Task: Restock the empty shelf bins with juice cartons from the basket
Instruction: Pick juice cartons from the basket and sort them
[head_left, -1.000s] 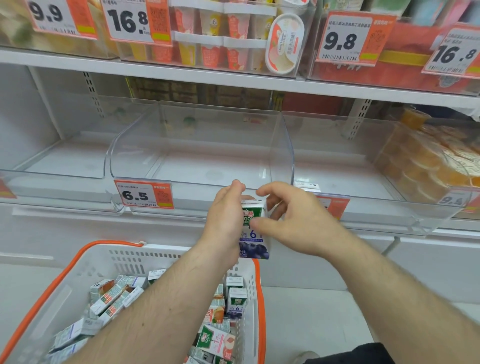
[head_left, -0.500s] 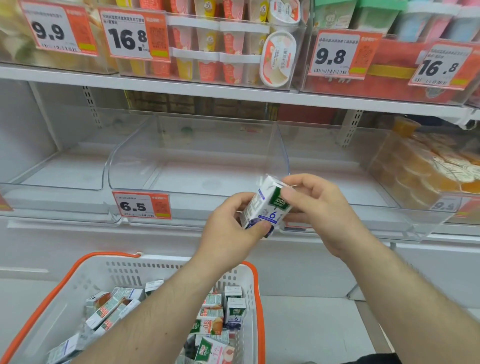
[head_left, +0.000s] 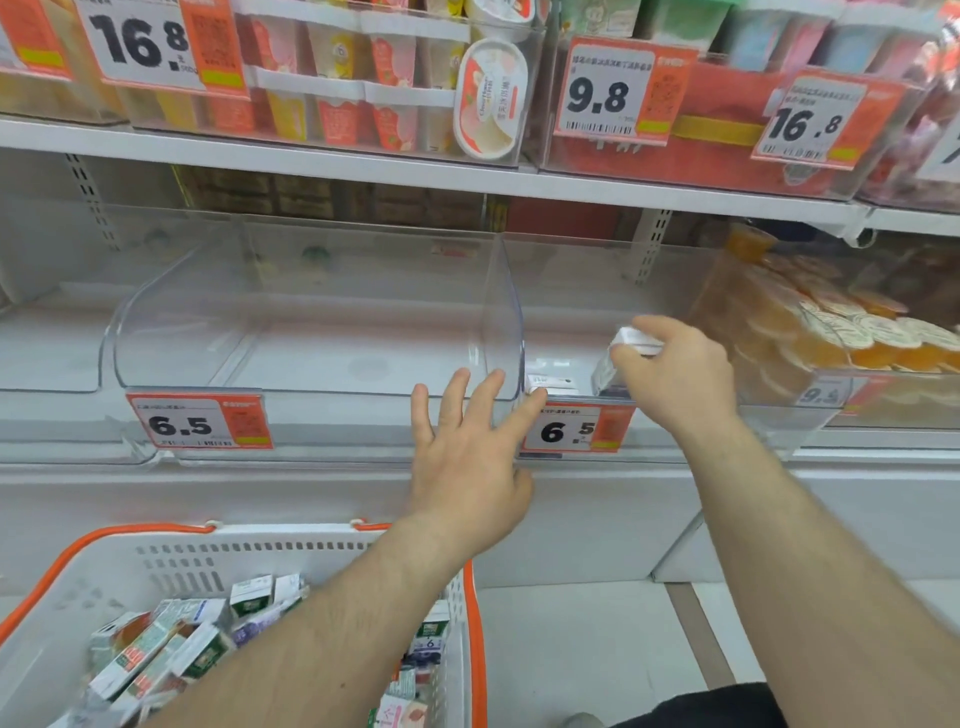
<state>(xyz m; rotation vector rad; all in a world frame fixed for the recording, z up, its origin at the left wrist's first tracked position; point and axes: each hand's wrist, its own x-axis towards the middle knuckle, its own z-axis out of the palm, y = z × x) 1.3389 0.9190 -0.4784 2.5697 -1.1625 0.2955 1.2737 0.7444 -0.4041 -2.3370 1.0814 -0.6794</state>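
Shelf (head_left: 363, 166): white, two tiers; upper tier stocked with cups behind price tags.
Basket (head_left: 291, 545): white with orange rim, lower left, holding a loose heap of juice cartons (head_left: 156, 639).
Centre bin (head_left: 311, 332): clear plastic, no stock inside, tag 6.5 on its front.
Right bin (head_left: 597, 312): clear; one small carton (head_left: 553, 383) lies at its front left corner, just behind a second 6.5 tag.
Far-right bin (head_left: 831, 332): orange jelly cups.
Right hand (head_left: 680, 374): over the right bin, fingers curled round a juice carton (head_left: 631, 340), blurred.
Left hand (head_left: 467, 457): fingers spread, holding nothing, before the centre bin's right front corner.
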